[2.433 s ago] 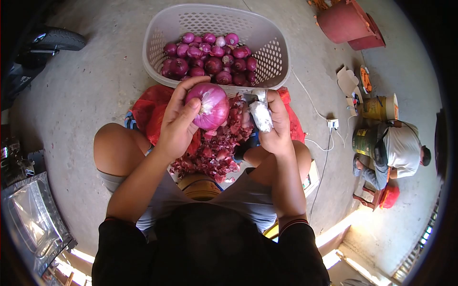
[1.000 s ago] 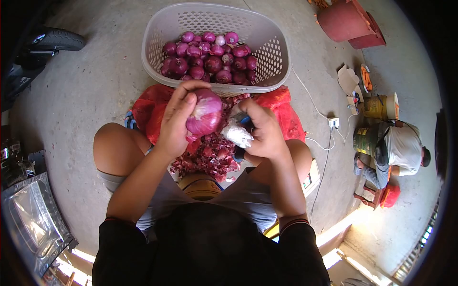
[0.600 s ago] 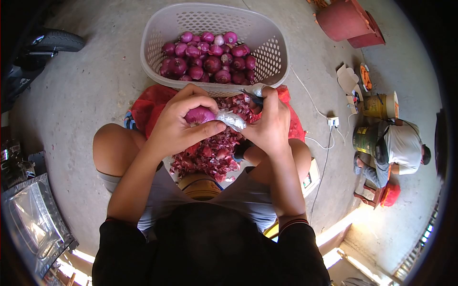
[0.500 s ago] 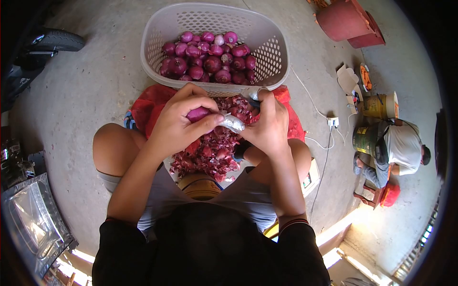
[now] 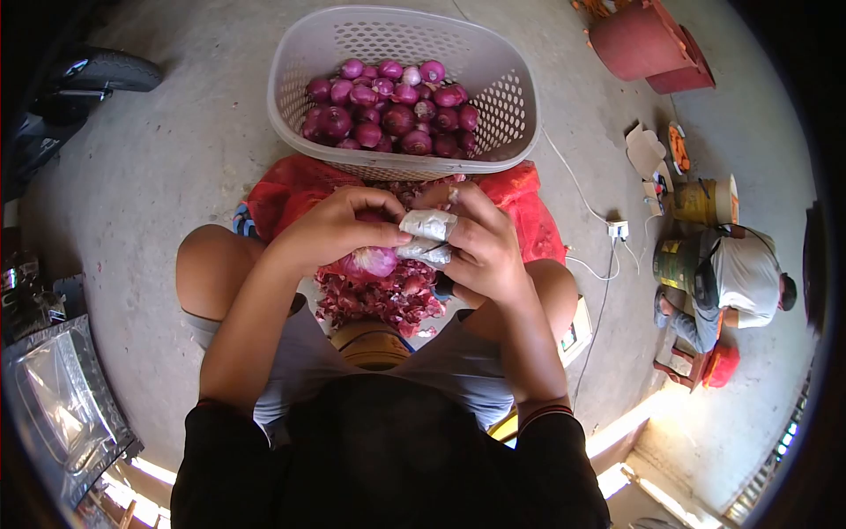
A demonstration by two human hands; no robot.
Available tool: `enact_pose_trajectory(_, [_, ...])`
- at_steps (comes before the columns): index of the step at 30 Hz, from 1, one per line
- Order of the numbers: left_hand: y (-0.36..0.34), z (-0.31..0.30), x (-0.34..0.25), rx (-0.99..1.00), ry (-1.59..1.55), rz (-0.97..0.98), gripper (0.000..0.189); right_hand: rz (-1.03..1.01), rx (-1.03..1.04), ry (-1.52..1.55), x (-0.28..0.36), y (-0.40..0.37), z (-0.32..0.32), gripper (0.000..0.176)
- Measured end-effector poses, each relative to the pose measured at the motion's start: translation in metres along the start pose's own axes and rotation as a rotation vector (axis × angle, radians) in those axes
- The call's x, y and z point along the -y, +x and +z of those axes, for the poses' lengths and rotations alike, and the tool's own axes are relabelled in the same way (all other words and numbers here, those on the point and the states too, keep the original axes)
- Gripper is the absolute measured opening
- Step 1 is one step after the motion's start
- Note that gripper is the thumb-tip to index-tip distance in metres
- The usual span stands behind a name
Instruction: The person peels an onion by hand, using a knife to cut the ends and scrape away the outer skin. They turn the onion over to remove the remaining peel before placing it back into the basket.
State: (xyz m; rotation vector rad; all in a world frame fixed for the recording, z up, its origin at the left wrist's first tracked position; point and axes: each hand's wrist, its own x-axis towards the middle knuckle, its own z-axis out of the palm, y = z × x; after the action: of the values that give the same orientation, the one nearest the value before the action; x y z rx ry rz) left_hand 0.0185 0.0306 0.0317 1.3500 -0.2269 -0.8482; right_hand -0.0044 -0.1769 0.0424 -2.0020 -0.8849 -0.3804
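My left hand is closed around a red onion, whose pale purple side shows below the fingers. Close against it is my right hand, its thumb and forefinger wrapped in silver tape. These taped fingers are bent together in a pinch by the onion; a thin dark line shows between them, too small to name. Beneath both hands lies a heap of dark red onion skins, on and beside red mesh cloth. A grey perforated basket of whole peeled-looking red onions stands just beyond.
A yellowish bucket sits between my knees. White cables run to a power strip on the right. Farther right, another person bends over near buckets. Red tubs stand at upper right, a wheel at upper left.
The onion has turned and dropped slightly, now showing a paler side. My right hand's taped forefinger has come down beside the taped thumb. The view has shifted a little.
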Motion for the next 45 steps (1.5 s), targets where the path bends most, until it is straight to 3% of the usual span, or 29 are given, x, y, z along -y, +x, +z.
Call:
enact_pose_trajectory(4, [0.001, -0.002, 0.000, 0.047, -0.071, -0.013, 0.026, 0.062, 0.007, 0.137, 0.001, -0.006, 0.001, 0.032])
enact_pose_trajectory(7, [0.000, 0.001, -0.002, 0.052, -0.112, -0.029, 0.026, 0.083, -0.098, 0.131, 0.001, -0.004, 0.000, 0.029])
enact_pose_trajectory(12, [0.006, 0.004, 0.008, -0.022, -0.435, 0.087, 0.026, 0.268, -0.136, 0.295, 0.003, -0.006, -0.008, 0.035])
enact_pose_trajectory(16, [0.006, 0.002, 0.008, -0.140, -0.412, 0.260, 0.029, 0.516, 0.181, 0.191, -0.007, -0.009, -0.018, 0.043])
enact_pose_trajectory(19, [0.004, 0.006, 0.005, -0.202, -0.402, 0.363, 0.034, 0.558, 0.179, 0.212, 0.000, -0.002, -0.015, 0.045])
enact_pose_trajectory(26, [0.005, 0.013, 0.008, -0.237, -0.401, 0.481, 0.037, 0.583, 0.241, 0.226, 0.006, 0.005, -0.011, 0.033])
enact_pose_trajectory(38, [0.002, 0.016, -0.002, -0.131, -0.635, 0.374, 0.049, 0.490, 0.172, 0.264, -0.007, -0.001, -0.003, 0.026])
enact_pose_trajectory(45, [0.004, 0.016, 0.008, -0.104, -0.663, 0.299, 0.038, 0.538, 0.171, 0.357, -0.004, -0.001, -0.010, 0.024])
